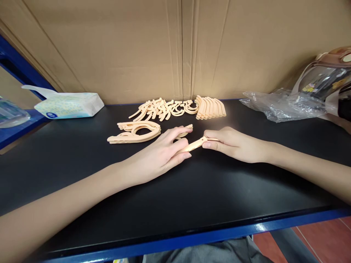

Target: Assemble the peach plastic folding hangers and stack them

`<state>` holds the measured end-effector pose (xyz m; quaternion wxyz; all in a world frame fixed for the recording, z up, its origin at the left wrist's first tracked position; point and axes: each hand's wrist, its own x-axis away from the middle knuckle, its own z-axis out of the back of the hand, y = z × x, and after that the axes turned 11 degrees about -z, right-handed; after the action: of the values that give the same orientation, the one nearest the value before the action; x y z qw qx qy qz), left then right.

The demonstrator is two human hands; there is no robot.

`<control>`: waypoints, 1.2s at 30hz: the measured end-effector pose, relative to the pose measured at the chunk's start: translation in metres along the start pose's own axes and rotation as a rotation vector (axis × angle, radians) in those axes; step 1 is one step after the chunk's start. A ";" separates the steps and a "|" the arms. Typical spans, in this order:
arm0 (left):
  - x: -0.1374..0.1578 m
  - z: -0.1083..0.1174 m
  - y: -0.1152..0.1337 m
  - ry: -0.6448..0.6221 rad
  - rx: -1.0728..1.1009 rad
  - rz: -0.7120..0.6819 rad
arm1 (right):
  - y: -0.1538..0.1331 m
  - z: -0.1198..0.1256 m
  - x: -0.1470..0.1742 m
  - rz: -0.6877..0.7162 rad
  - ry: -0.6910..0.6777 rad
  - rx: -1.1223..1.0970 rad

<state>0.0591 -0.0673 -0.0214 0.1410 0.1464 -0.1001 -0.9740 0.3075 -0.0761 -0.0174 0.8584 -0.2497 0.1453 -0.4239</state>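
Note:
My left hand (166,150) is closed around a beige plastic folding-hanger piece (195,145), its thumb along the near side. At that piece's right end, my right hand (238,145) pinches a thin beige part between thumb and fingers. Another beige end (189,126) sticks out by the left fingertips; the rest is mostly hidden by the hand. Assembled folding hangers (137,138) lie stacked to the left. Behind my hands is a loose heap of curved beige pieces and hooks (153,109), with a neat row of beige hanger arms (210,108) to its right.
The black tabletop (192,204) has a blue front edge. A tissue pack (71,105) stands at the back left. At the back right lie a crumpled clear plastic bag (279,106) and a clear container with a brown lid (334,56). Cardboard (123,47) walls the back.

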 end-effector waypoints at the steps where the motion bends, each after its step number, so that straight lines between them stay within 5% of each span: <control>1: 0.000 0.000 0.000 0.000 0.003 -0.006 | 0.000 0.000 0.000 0.000 -0.002 0.000; 23: -0.001 -0.001 0.000 -0.023 -0.005 -0.040 | -0.002 -0.002 0.005 0.066 0.184 0.805; 36: 0.000 -0.002 -0.001 -0.021 -0.032 -0.053 | -0.008 0.000 0.006 0.176 0.296 0.937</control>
<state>0.0599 -0.0663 -0.0235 0.1162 0.1364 -0.0822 -0.9804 0.3056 -0.0852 -0.0136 0.8811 0.2389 0.0800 -0.4004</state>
